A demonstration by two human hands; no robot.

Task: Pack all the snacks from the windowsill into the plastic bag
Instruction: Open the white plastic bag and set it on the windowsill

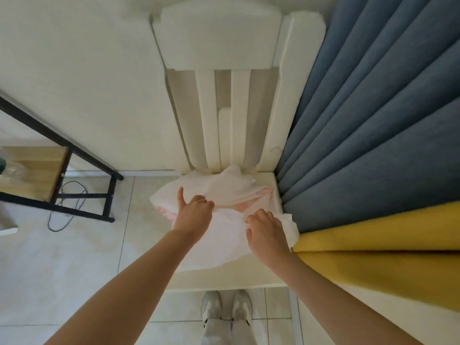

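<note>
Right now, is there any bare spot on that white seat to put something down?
Barely. The plastic bag covers most of the chair seat, with both hands on it. A bare strip runs along the front edge, and a corner beside the blue curtain.

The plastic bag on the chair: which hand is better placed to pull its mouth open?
Probably the right hand: it pinches the plastic bag at its near edge, while the left hand grips a fold nearer the middle.

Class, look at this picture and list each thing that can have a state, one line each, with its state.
plastic bag: crumpled, lying on the chair seat, gripped by both hands
left hand: fingers curled into the bag, thumb out
right hand: pinching the bag's edge
chair: upright against the wall
curtain: hanging in folds
</note>
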